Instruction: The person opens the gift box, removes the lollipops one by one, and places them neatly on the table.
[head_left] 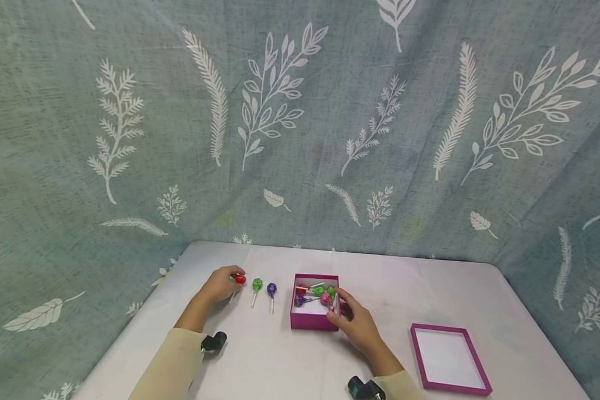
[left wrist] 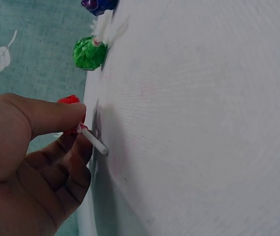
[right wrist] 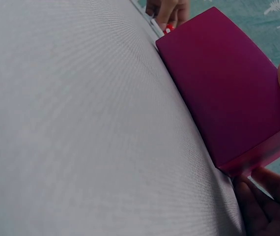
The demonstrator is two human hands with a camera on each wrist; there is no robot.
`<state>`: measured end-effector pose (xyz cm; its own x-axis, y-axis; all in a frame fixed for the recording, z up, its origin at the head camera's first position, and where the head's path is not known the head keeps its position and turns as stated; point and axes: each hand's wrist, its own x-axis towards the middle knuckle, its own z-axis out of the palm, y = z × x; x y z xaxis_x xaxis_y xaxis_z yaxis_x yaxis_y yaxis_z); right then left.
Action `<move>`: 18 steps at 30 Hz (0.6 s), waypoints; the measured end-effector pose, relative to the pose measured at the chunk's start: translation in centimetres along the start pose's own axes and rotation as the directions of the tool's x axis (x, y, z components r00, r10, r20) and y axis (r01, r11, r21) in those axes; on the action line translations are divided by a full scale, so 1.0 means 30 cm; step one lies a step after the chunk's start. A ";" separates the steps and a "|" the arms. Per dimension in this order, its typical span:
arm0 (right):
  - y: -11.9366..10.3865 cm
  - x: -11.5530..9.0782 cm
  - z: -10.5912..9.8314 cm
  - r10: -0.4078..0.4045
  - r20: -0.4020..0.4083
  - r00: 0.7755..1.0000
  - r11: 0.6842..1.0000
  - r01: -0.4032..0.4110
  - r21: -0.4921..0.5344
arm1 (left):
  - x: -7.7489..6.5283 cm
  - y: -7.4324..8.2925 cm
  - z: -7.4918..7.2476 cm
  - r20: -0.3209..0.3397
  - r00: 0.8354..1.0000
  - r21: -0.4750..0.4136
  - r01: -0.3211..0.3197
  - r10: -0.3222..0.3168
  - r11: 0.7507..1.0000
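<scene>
My left hand (head_left: 220, 285) pinches a red-wrapped lollipop (head_left: 240, 279) by its head at the left of the table. In the left wrist view, thumb and fingers cover part of the red head, and its white stick (left wrist: 96, 141) points down toward the tabletop. To its right lie a green lollipop (head_left: 257, 284) and a purple lollipop (head_left: 271, 289), sticks toward me. My right hand (head_left: 358, 322) holds the right side of an uncovered magenta box (head_left: 312, 322), thumb at the near corner. Inside are several lollipops, among them a pink one (head_left: 326, 299).
The magenta-rimmed box lid (head_left: 418, 355) lies at the right, its white inside facing up. A white cloth covers the table (head_left: 260, 361). Behind stands a green leaf-patterned curtain (head_left: 305, 211), close against the table's far edge.
</scene>
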<state>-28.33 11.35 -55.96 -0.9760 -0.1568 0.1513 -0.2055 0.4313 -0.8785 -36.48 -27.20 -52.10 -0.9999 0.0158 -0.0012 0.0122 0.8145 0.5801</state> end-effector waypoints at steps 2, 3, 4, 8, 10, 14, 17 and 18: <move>-0.001 -0.001 0.000 0.001 0.000 1.000 1.000 -0.001 0.001 | -0.004 -0.006 0.002 -0.008 1.000 0.000 0.003 -0.003 1.000; -0.001 -0.002 0.000 0.000 0.000 1.000 1.000 0.000 0.000 | -0.005 -0.008 0.003 -0.010 1.000 0.000 0.001 -0.001 1.000; -0.003 -0.002 0.000 0.003 -0.001 1.000 1.000 -0.003 0.001 | -0.006 -0.010 0.004 -0.013 1.000 -0.005 0.006 -0.006 1.000; -0.004 -0.003 -0.001 0.005 0.001 1.000 1.000 -0.005 -0.006 | -0.007 -0.010 0.008 -0.013 1.000 -0.004 0.000 0.000 1.000; -0.004 -0.002 -0.002 0.006 0.001 1.000 1.000 -0.006 -0.005 | -0.005 -0.008 0.008 -0.009 1.000 0.001 -0.003 0.003 1.000; -0.004 -0.002 -0.003 0.008 0.000 1.000 1.000 -0.008 -0.002 | -0.004 -0.001 0.007 0.002 1.000 0.012 -0.007 0.007 1.000; -0.006 -0.002 -0.003 0.006 0.002 1.000 1.000 -0.006 0.001 | -0.008 0.002 0.004 0.005 1.000 0.005 0.002 -0.002 1.000; -0.007 -0.003 -0.003 0.004 0.003 1.000 1.000 -0.004 0.002 | -0.010 0.002 0.002 0.006 1.000 0.002 0.006 -0.006 1.000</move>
<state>-28.21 11.36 -55.76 -0.9765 -0.1575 0.1470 -0.2018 0.4300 -0.8800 -36.18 -27.12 -52.12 -0.9998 0.0146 -0.0098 0.0062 0.8154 0.5788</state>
